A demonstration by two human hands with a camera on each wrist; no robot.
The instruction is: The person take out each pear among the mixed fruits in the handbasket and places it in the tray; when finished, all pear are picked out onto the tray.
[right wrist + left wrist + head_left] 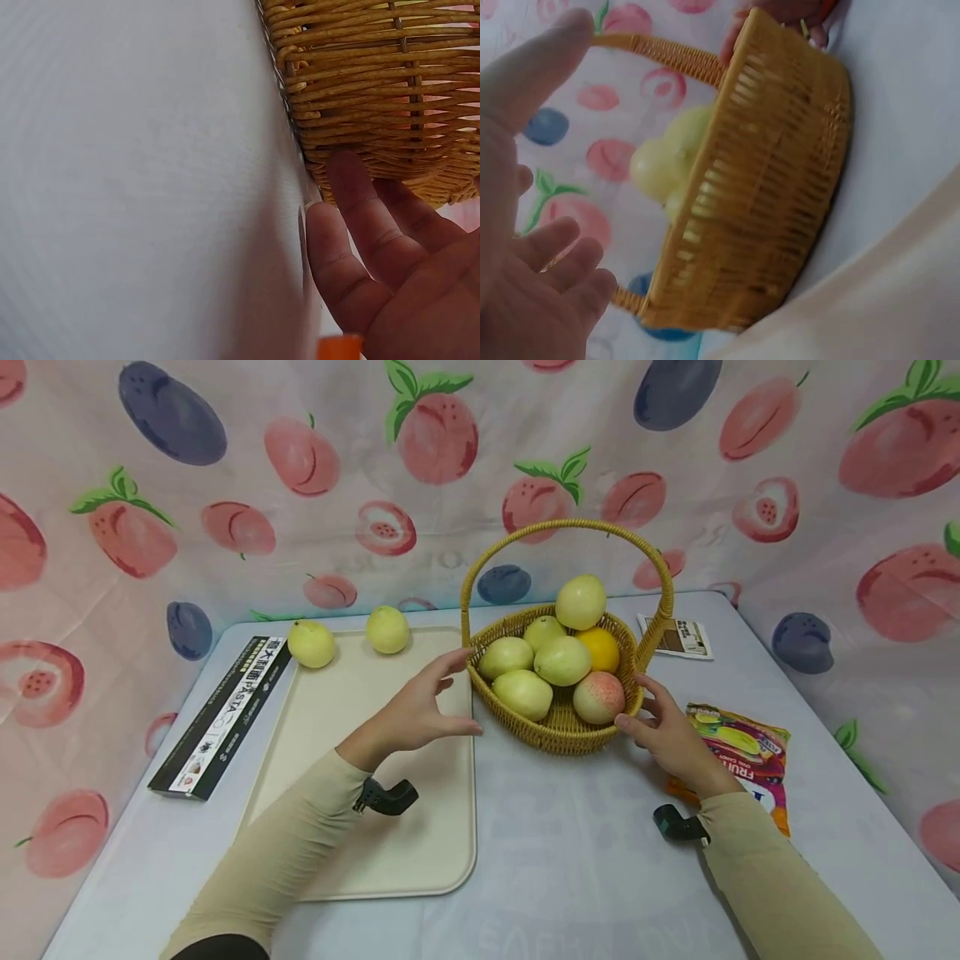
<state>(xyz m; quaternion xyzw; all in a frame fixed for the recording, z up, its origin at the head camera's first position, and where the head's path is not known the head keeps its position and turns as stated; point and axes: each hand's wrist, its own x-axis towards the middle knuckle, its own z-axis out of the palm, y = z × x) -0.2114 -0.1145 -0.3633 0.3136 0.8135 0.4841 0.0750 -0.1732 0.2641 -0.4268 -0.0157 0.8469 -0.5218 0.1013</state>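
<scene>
A wicker basket (555, 742) with a tall arched handle holds several pale yellow-green fruits (563, 661), an orange (600, 650) and a peach (598, 697). At its left side is my left hand (412, 714), thumb and fingers spread wide with nothing between them. The left wrist view shows this hand (547, 300) apart from the basket wall (765, 172). My right hand (671, 735) is at the basket's right side. Its extended fingers (367, 217) touch the lower weave in the right wrist view.
A cream tray (435, 835) lies left of the basket, two pale fruits (387, 629) (311, 644) at its far edge. Beside it is a black pasta box (225, 718). A colourful candy bag (738, 747) lies by the right forearm; a brown-and-white packet (682, 637) lies behind the basket.
</scene>
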